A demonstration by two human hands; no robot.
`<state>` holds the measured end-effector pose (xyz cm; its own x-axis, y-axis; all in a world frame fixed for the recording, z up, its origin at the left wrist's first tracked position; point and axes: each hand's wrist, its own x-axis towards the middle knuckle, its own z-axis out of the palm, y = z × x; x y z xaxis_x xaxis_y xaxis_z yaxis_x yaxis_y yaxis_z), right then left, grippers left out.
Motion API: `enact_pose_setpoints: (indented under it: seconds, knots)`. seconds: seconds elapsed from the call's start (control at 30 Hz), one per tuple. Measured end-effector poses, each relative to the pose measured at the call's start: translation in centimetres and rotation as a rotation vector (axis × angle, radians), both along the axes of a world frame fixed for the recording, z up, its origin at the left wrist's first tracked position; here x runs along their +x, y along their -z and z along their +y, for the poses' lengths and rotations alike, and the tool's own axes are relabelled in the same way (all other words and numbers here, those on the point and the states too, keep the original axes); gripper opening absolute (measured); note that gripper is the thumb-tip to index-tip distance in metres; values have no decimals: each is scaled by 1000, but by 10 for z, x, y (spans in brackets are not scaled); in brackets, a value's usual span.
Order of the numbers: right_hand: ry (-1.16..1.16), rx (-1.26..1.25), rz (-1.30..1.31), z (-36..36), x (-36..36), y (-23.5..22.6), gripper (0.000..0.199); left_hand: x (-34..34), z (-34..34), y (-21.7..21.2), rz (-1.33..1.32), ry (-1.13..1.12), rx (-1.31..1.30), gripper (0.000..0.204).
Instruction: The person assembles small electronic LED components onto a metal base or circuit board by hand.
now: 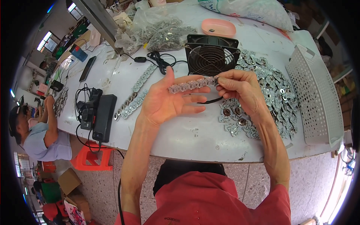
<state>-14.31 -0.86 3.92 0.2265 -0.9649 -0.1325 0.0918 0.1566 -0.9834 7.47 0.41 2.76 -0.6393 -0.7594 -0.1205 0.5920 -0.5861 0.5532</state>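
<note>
A short row of small silvery metal pieces (pixel 187 86), stacked side by side, lies across the fingers of my left hand (pixel 162 103). That hand is open, palm up, with its fingers stretched out and apart. My right hand (pixel 243 89) is closed, its thumb and fingertips pinching the right end of the row. To its right spreads a large heap of loose metal pieces (pixel 275 93), a few with brown round centres. Longer rows of similar pieces (pixel 135 104) lie on the table left of my left hand.
A black fan (pixel 213 56) stands beyond my hands, its cord bunched to the left. A white perforated basket (pixel 313 97) borders the heap. Behind are a pink tray (pixel 218 28) and plastic bags of parts (pixel 168 37). A black power strip (pixel 105 118) and a co-worker (pixel 43 133) are left.
</note>
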Motion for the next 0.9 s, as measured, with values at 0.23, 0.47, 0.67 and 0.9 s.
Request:
enact_pose_setpoints:
  seconds: [0.23,0.47,0.67,0.9]
  knots:
    - [-5,128,-127,-2,-4,6,15,-13,6,9,-436,-238,-401,56]
    - [-33,188,-168,-2,-6,2,16,-17,8,12,-412,-337,-420,33]
    - [-41,212,-197,-3,-4,4,16,-19,9,16,-438,-372,-410,29]
    - [-94,261,-223,1,1,6,17,-39,4,22,-485,-476,-441,26]
